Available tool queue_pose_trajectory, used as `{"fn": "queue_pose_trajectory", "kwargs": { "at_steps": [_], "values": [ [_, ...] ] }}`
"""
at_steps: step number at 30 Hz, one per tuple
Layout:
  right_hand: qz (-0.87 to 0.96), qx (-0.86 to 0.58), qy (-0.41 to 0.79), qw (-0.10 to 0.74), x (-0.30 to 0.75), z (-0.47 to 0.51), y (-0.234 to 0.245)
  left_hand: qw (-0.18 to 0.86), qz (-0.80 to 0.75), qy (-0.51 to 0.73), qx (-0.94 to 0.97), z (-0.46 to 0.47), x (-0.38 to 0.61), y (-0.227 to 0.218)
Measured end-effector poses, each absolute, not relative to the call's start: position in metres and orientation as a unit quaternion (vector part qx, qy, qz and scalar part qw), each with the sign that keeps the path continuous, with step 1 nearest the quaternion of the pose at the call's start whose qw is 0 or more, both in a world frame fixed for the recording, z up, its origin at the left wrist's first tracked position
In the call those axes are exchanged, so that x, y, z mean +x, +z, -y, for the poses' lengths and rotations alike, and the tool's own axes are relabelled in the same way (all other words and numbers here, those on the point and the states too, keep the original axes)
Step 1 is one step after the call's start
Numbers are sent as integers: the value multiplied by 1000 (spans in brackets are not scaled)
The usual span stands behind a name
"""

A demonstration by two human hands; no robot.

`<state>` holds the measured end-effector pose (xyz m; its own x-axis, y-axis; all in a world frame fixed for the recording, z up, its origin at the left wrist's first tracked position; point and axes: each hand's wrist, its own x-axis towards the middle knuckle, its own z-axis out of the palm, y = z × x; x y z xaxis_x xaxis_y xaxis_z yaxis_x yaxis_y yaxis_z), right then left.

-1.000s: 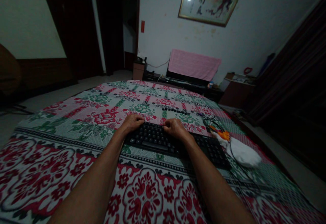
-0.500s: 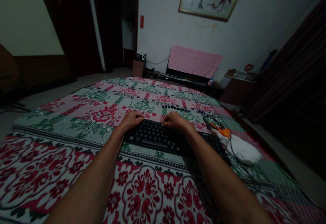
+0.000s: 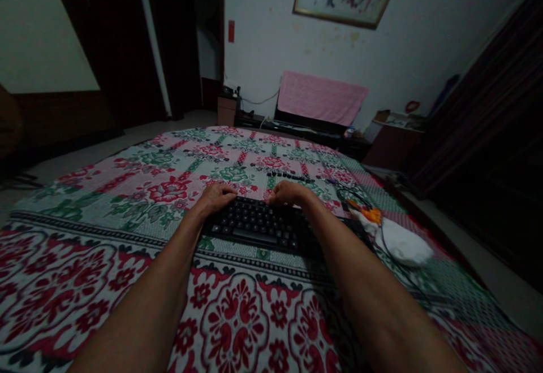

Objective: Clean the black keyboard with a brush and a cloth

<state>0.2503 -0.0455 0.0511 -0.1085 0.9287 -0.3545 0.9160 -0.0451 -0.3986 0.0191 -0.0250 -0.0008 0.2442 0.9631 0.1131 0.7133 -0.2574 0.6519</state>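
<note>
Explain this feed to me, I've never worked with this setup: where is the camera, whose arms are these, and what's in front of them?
There is no machine here: the one camera sits on a person's head, looking forward and down, so the two bare forearms are that person's own. The left hand and right hand lie on the far rows of a black keyboard, fingers curled; whether they grip its edge is too dark to tell. The keyboard lies on a red, green and white floral cloth. To its right lie a white lump with an orange bit and a dark cable.
</note>
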Motion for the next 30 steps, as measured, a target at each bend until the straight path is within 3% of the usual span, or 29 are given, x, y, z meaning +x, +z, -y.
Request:
{"fn": "queue_pose_trajectory", "kwargs": {
  "at_steps": [7,13,19,26,30],
  "values": [
    [710,-655,258,12,250,48,51,250,-547,251,758,24,18,-2],
    [726,-603,315,100,258,59,45,246,-552,245,759,27,19,3],
    [749,-567,272,208,254,69,33,255,-541,258,759,24,18,-1],
    [783,-574,118,207,242,77,23,259,-536,275,755,20,18,-7],
    [784,-583,120,176,237,76,26,265,-533,278,754,23,19,-4]
  ]
}}
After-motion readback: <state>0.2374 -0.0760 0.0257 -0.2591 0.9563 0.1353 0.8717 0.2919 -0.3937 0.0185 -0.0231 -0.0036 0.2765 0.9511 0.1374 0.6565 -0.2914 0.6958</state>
